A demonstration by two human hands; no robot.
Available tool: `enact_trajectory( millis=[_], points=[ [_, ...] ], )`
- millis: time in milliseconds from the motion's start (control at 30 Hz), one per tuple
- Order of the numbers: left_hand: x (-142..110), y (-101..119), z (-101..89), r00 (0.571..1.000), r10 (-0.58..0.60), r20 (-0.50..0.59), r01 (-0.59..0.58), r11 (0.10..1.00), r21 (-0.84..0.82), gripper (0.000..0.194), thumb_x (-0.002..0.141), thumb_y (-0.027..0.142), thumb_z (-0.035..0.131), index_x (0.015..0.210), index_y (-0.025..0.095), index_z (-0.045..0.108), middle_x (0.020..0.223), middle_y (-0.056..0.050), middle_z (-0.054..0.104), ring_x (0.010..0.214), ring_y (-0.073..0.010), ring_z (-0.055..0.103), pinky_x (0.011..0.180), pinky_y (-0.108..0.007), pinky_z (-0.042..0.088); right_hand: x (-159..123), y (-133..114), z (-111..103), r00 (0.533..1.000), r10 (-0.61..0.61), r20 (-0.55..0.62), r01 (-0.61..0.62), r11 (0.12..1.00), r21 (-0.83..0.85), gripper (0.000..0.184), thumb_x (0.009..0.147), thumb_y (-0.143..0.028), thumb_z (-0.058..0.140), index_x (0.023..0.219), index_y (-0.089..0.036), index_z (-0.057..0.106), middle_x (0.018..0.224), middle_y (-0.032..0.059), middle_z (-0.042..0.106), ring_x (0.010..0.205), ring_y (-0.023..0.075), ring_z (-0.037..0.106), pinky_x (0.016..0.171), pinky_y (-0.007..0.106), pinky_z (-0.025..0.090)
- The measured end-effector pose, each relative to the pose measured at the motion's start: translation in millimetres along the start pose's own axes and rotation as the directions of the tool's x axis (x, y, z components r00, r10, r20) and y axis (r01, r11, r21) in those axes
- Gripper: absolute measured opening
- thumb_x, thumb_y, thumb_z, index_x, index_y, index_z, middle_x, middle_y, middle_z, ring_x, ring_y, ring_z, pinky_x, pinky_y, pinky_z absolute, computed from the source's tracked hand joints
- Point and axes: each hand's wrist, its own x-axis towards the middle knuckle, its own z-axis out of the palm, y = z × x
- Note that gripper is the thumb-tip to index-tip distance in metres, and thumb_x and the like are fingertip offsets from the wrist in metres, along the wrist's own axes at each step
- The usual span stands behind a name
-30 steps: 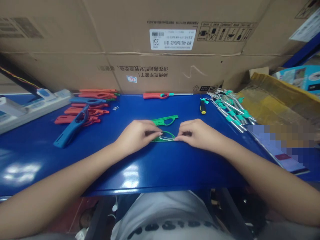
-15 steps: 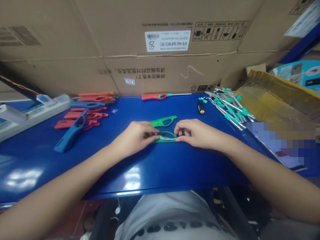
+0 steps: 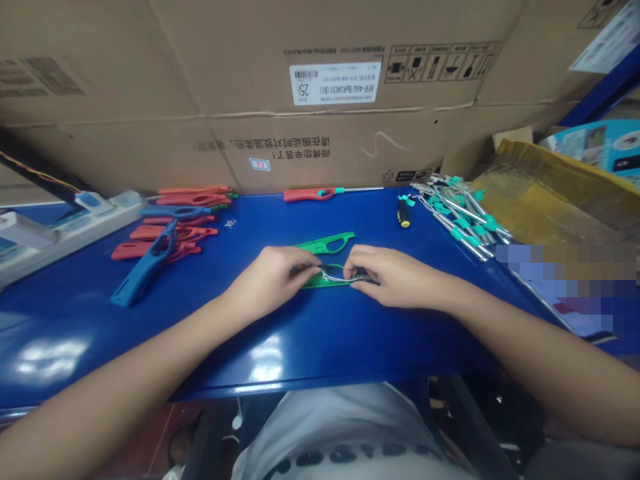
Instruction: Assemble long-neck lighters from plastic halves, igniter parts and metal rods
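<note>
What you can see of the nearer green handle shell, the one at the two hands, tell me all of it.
The nearer green handle shell is bright green and looks like moulded plastic. It lies lengthwise from side to side over the blue table, with a straight near edge and a thin curved strip beyond it. White wires run across it. The left hand closes over its left end; the right hand covers its right, so both ends are hidden.

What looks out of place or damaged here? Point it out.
Nothing looks spilled or clearly damaged. The cardboard behind the table has upside-down printing, which looks odd. The nearer blue handle lies askew across red handles, pointing toward the table's front edge, while those lie mostly sideways.
</note>
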Motion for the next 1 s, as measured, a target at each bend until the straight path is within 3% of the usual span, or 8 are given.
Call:
enact_trajectory(
  millis=[100, 300, 533, 1000],
  points=[
    [-0.1, 0.1, 0.5, 1.000, -0.003, 0.003, 0.003, 1.000, -0.004, 0.018, 0.095, 0.028, 0.061, 0.098, 0.017, 0.075, 0.091, -0.005, 0.077, 0.076, -0.0172, 0.069, 0.070, -0.026, 0.051, 1.7, -0.7, 3.6, 0.999, 0.034, -0.020, -0.034, 0.999, 0.006, 0.009, 0.087, -0.021, 0.066, 0.095, -0.020, 0.063, 0.101, 0.0029, 0.064, 0.084, 0.0159, 0.058, 0.069, 0.026, 0.039],
    [0.1, 0.0, 0.5, 1.000, -0.005, -0.002, 0.005, 1.000, -0.004, 0.017, 0.095, 0.026, 0.060, 0.098, 0.017, 0.074, 0.090, -0.004, 0.076, 0.076, -0.0165, 0.069, 0.070, -0.025, 0.050, 3.3, -1.4, 8.3, 0.996, 0.061, -0.061, -0.060, 0.998, 0.023, 0.015, 0.088, -0.025, 0.067, 0.102, -0.023, 0.063, 0.101, 0.0016, 0.064, 0.089, 0.0163, 0.059, 0.071, 0.026, 0.038],
    [-0.6, -0.8, 1.8, 1.000, -0.012, 0.002, 0.012, 1.000, -0.008, 0.017, 0.096, 0.028, 0.061, 0.099, 0.018, 0.074, 0.091, -0.004, 0.076, 0.076, -0.0162, 0.069, 0.069, -0.025, 0.049, 4.0, -4.5, 8.2, 0.992, 0.109, -0.061, -0.108, 0.994, 0.023, 0.005, 0.087, -0.022, 0.068, 0.091, -0.022, 0.065, 0.096, 0.0007, 0.066, 0.077, 0.0140, 0.055, 0.066, 0.025, 0.035],
    [-0.3, -2.4, 2.7, 1.000, 0.015, -0.007, -0.015, 1.000, -0.004, 0.014, 0.095, 0.025, 0.062, 0.098, 0.017, 0.074, 0.089, -0.004, 0.075, 0.075, -0.0159, 0.068, 0.069, -0.025, 0.049, 3.9, -4.4, 10.8, 0.992, 0.067, -0.103, -0.065, 0.998, 0.024, 0.012, 0.087, -0.031, 0.069, 0.088, -0.021, 0.061, 0.093, 0.0008, 0.065, 0.081, 0.0152, 0.057, 0.067, 0.025, 0.036]
  ],
)
